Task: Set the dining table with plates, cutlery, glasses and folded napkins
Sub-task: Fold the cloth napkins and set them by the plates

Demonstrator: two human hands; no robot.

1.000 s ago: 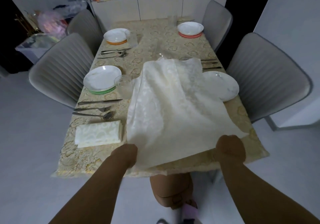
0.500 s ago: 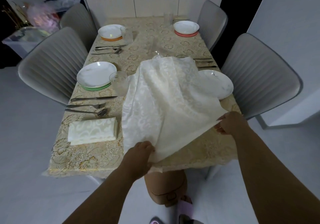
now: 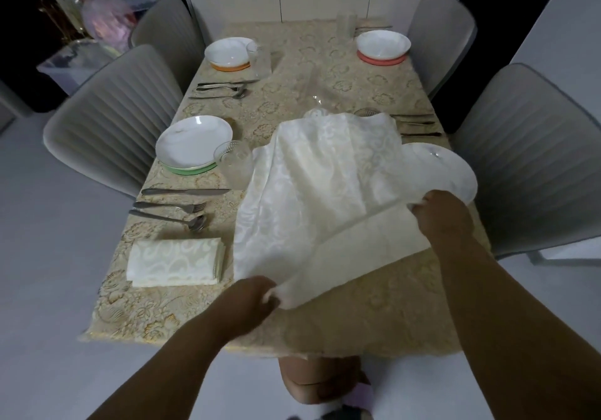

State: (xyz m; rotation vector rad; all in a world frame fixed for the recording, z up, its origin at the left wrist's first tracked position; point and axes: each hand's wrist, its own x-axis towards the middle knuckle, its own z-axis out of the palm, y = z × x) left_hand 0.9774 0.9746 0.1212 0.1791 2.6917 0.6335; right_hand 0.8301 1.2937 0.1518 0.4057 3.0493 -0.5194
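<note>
A large cream napkin (image 3: 322,191) lies spread over the near middle of the table, its near edge lifted and turned over. My left hand (image 3: 252,302) pinches its near left corner and my right hand (image 3: 439,214) grips its near right corner, raised higher over the table. A folded napkin (image 3: 175,261) lies flat at the near left. Left of the spread cloth sit a white plate on a green mat (image 3: 194,144), a glass (image 3: 233,164), and a knife, fork and spoon (image 3: 175,206). A white plate (image 3: 445,169) on the right is partly hidden by the cloth.
Two more place settings sit at the far end: a plate on an orange mat (image 3: 229,53) with cutlery (image 3: 224,89), and a plate on a red mat (image 3: 383,45). Grey chairs (image 3: 110,120) flank both sides. The gold-patterned tablecloth (image 3: 390,305) overhangs the near edge.
Both hands have carried the cloth's near corners forward from the table edge, the right hand farther and higher, so the near edge now folds over.
</note>
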